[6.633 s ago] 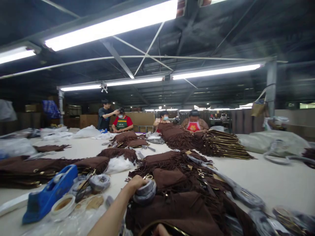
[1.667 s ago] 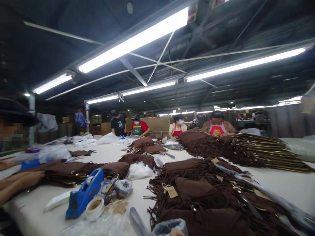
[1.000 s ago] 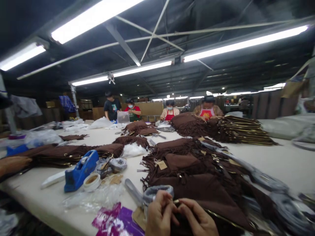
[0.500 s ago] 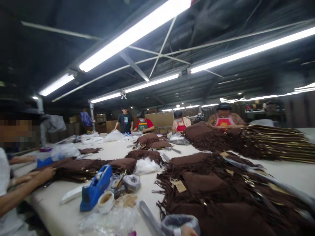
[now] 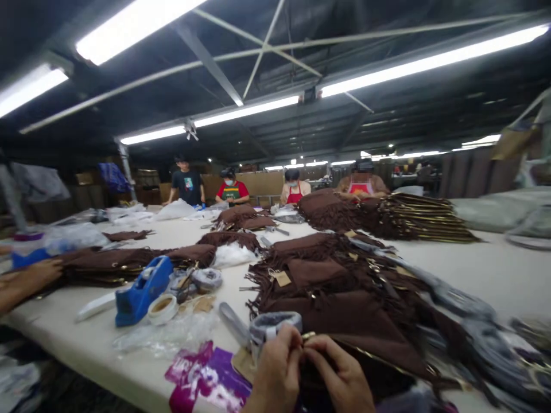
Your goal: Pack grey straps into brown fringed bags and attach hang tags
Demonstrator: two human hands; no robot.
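My left hand (image 5: 278,367) and my right hand (image 5: 338,370) meet at the near edge of a brown fabric bag (image 5: 340,321) with a gold zipper line. Fingers and thumbs of both are pinched together. A small gold-coloured metal fitting (image 5: 309,335) shows at the right fingertips. What the left fingers pinch is hidden behind them. Just behind my left hand lies a coiled strap in grey wrapping (image 5: 275,321), with a white band around it. A tan card tag (image 5: 244,365) sits beside the left hand. Brown fringe and a hang tag (image 5: 282,278) lie beyond.
Left of the bags are a blue tape dispenser (image 5: 144,292), a white tape roll (image 5: 162,310), clear plastic and a purple printed bag (image 5: 210,378). A co-worker's arm (image 5: 30,281) reaches in at left. Stacked brown bags (image 5: 422,218) and several people are across the table.
The view has swung right and down. Both my hands now show at the bag's edge, where only a few fingertips showed before. The purple printed bag has come into fuller view.
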